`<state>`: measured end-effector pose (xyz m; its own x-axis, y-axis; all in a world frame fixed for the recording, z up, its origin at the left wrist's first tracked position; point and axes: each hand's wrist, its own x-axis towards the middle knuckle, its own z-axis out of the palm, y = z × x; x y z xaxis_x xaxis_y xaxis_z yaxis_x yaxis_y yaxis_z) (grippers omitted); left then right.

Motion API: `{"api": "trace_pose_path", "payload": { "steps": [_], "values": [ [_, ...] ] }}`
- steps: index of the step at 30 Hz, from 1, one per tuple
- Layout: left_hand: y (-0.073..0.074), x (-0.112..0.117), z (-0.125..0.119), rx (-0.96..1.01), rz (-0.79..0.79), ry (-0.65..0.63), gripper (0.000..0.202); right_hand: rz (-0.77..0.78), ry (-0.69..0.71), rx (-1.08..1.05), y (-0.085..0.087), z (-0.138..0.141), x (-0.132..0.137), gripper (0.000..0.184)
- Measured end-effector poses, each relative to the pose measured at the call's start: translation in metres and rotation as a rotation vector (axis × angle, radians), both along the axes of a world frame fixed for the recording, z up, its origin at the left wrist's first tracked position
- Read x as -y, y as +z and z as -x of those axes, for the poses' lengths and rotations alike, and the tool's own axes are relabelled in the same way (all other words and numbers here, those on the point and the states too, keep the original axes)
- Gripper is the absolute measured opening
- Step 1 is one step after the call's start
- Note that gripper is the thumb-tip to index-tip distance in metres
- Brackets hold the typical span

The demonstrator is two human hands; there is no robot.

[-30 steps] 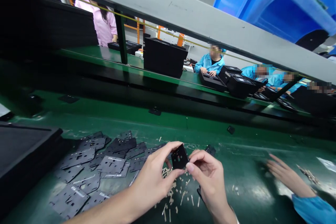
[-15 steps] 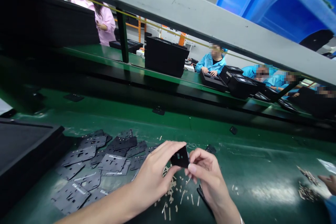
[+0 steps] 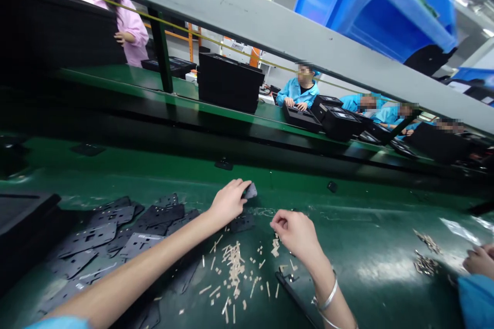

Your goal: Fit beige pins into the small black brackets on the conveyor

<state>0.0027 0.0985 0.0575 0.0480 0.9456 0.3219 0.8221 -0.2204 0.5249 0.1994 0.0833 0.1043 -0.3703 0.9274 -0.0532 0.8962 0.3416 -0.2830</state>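
My left hand reaches forward over the bench, its fingers closed on a small dark flat plate. Below that hand a larger black plate lies on the green surface. My right hand, with a silver bangle at the wrist, hovers nearby. Its thumb and fingers are pinched together; whatever may be between them is too small to make out. Scattered tan strips and small pieces lie between my forearms. A slim black tool rests beside my right forearm.
Several black cut-out plates lie heaped at left, near a large black box. At right, another person's hand is beside a pile of small metal parts. A raised shelf with black boxes crosses behind; blue bins sit above.
My left hand has moved forward and away from my right hand, taking the small plate with it. My right hand has let go of the plate. The view has shifted slightly right.
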Motion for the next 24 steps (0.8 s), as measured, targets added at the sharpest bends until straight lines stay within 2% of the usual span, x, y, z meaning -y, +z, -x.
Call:
{"api": "trace_pose_path", "payload": {
  "steps": [2,4,7,10,14,18,21,24],
  "values": [
    [-0.003,-0.031,-0.003,0.017,-0.02,0.031,0.04,0.016,0.006,0.098,-0.011,-0.009,-0.001,0.016],
    [-0.001,-0.051,-0.006,0.044,-0.071,0.06,0.037,0.034,0.019,0.152,-0.02,-0.017,0.002,0.019],
    [0.0,-0.056,-0.006,0.088,-0.14,0.066,0.037,0.078,0.065,0.225,-0.029,-0.028,0.013,0.021],
    [-0.008,-0.04,-0.002,0.12,-0.143,0.003,0.038,0.116,0.092,0.283,-0.035,-0.038,0.022,0.021],
    [-0.017,-0.004,0.004,0.149,-0.109,-0.1,0.029,0.112,0.077,0.337,-0.044,-0.045,0.028,0.024],
    [-0.008,0.032,0.009,0.284,-0.051,-0.169,0.025,0.104,0.078,0.356,-0.046,-0.044,0.029,0.023],
    [0.0,0.053,0.006,0.429,0.078,-0.219,0.021,0.086,0.099,0.345,-0.038,-0.034,0.027,0.023],
    [-0.002,0.064,-0.001,0.648,0.343,-0.304,0.019,0.038,0.184,0.28,-0.021,-0.014,0.024,0.022]
  ]
}}
